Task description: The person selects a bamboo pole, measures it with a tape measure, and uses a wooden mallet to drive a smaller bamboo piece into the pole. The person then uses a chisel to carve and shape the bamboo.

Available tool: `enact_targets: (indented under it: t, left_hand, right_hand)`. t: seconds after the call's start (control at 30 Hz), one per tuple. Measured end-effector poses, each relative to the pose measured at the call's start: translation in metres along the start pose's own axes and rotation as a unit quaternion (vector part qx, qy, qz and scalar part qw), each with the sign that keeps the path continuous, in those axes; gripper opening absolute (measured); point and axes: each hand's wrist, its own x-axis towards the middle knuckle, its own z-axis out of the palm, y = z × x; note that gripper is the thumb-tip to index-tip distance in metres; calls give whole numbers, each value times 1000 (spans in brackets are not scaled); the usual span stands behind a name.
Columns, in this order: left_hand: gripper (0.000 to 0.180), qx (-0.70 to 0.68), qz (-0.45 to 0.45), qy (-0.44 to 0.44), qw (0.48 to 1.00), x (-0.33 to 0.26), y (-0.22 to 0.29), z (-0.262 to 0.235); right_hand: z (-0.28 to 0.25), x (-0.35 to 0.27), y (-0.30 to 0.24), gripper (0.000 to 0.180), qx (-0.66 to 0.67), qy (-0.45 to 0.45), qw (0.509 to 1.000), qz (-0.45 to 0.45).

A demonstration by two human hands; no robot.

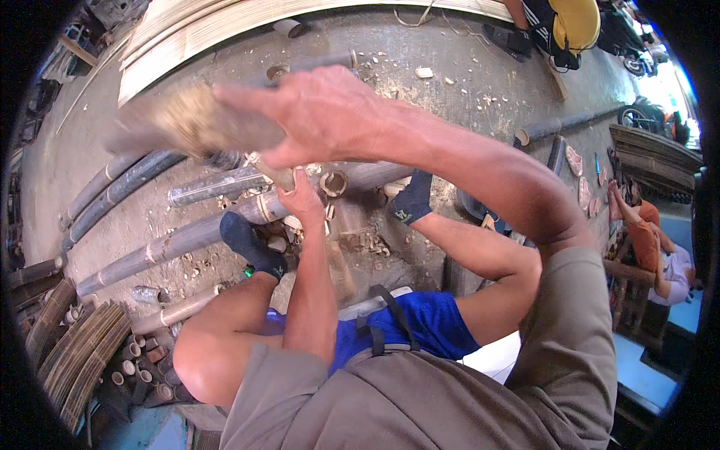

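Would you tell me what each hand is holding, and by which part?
The right hand grips a blurred wooden block by its near end. The left hand holds a short pale piece near its lower end.

Head camera looking steeply down from wearer's head, close over raised right hand (322,112) and left hand (300,199); fisheye bending edges, black rim crowding corners; knees below, concrete floor (465,82) stretching ahead. Single view only.

Bright daylight, glare at the upper right, motion-blurred wooden block (187,120), fisheye bending and black rim
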Motion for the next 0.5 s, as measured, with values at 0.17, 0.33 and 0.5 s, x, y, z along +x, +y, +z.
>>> enact_targets:
  t: [0.17, 0.33, 0.5]
  left_hand:
    - [11, -43, 1, 37, 998, -12, 17, 33]
    - [27, -36, -45, 10, 998, 6, -5, 4]
    - [30, -41, -40, 39, 998, 1, -5, 12]
  right_hand:
    - [19, -15, 20, 89, -71, -123, 989, -50]
    - [12, 0, 0, 86, -17, -19, 1000, -13]
    - [32, -4, 24, 84, -85, -201, 971, -96]
